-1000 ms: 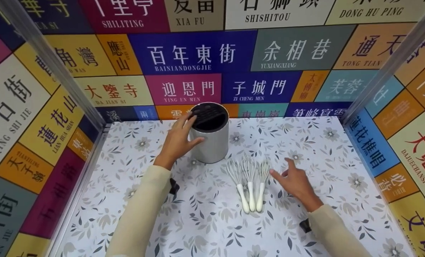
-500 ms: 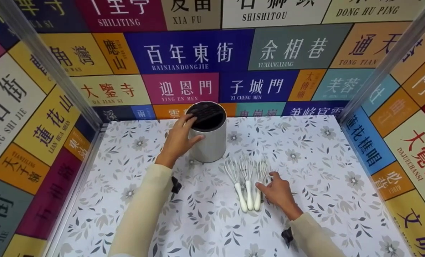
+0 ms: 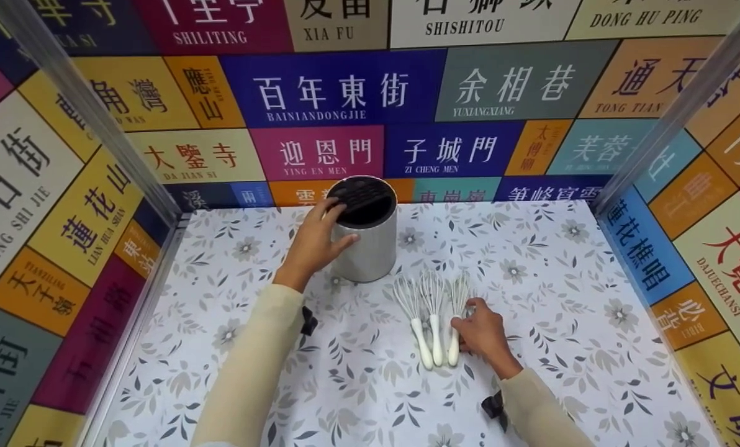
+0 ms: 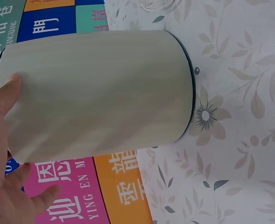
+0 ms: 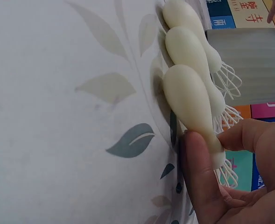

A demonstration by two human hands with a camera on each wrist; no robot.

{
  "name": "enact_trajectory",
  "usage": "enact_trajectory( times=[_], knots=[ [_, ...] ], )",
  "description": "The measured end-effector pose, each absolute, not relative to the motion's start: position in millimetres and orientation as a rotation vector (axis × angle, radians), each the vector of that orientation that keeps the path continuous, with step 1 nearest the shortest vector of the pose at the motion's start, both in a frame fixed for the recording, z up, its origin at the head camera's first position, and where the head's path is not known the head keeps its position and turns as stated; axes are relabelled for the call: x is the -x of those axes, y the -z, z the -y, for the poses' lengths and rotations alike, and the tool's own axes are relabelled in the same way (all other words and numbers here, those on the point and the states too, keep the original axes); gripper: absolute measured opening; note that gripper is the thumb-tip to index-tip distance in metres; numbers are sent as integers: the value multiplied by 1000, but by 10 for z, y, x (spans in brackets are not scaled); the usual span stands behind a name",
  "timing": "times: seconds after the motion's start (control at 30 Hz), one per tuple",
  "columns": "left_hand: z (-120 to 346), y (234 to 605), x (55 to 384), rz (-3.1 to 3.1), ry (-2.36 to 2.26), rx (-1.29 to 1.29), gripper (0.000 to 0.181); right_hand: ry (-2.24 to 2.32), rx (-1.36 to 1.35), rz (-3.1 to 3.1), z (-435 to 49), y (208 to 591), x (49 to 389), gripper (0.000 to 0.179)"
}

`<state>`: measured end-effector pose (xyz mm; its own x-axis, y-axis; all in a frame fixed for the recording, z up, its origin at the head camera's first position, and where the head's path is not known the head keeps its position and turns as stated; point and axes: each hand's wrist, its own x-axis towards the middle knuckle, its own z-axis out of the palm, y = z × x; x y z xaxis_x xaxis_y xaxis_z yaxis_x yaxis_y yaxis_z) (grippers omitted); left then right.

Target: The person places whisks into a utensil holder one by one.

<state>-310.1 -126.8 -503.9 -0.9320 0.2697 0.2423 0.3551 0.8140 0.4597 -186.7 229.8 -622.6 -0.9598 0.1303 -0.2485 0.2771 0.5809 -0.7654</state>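
Observation:
Toward the back of the table stands a grey-white cylindrical utensil holder (image 3: 370, 251), its black top part slotted and part open. My left hand (image 3: 315, 241) holds its left side at the rim, with the thumb (image 4: 12, 91) on the holder's wall in the left wrist view; some fingertips are hidden there. Three whisks with cream handles lie side by side in front: a left whisk (image 3: 421, 338), a middle whisk (image 3: 436, 338) and a right whisk (image 3: 454, 347). My right hand (image 3: 485, 329) pinches the right whisk's handle (image 5: 188, 98) near its wires between thumb and index finger.
A white cloth with grey flowers and leaves (image 3: 345, 372) covers the table. Panels with coloured Chinese street signs (image 3: 329, 90) enclose the back and both sides, with clear corner posts (image 3: 655, 136) between them.
My right hand has come left from beside the whisks and now pinches the right whisk's handle. My left hand stays at the holder.

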Motion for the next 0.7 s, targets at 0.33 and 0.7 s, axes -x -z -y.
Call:
enact_trajectory(
  times=[0.33, 0.7],
  knots=[
    [1267, 5018, 3101, 2821, 753, 520, 72, 1380, -279, -2628, -2290, 6038, 1985, 65],
    [1273, 5006, 3109, 2829, 756, 528, 71, 1574, -168, -2652, -2066, 5477, 2340, 64]
  ],
)
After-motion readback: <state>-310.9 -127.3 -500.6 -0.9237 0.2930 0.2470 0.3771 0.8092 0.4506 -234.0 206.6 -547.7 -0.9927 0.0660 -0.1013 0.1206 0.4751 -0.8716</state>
